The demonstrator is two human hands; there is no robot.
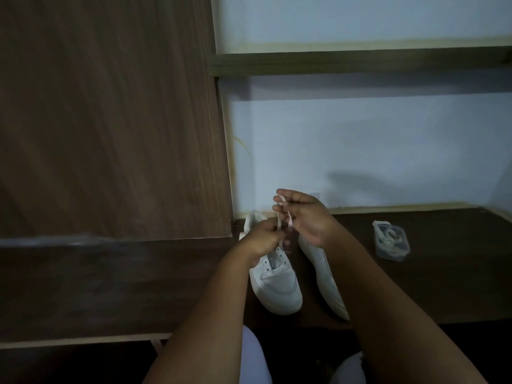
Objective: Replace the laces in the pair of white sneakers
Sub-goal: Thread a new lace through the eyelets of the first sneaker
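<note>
Sneakers (279, 284) — plastic box (391, 240) nearby

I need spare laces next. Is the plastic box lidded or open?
Cannot tell. The clear box sits upright on the desk with coiled white laces showing inside, but a clear lid would not show in this dim view.

From my remote seat, the head camera shows a dark wood-grain desktop (443, 286) set against a pale blue wall (360, 151). A tall brown wood-grain panel (105, 115) fills the left side, and a dark shelf (360, 63) crosses the wall above. The light is dim, and the upper part of the view is blurred.
</note>
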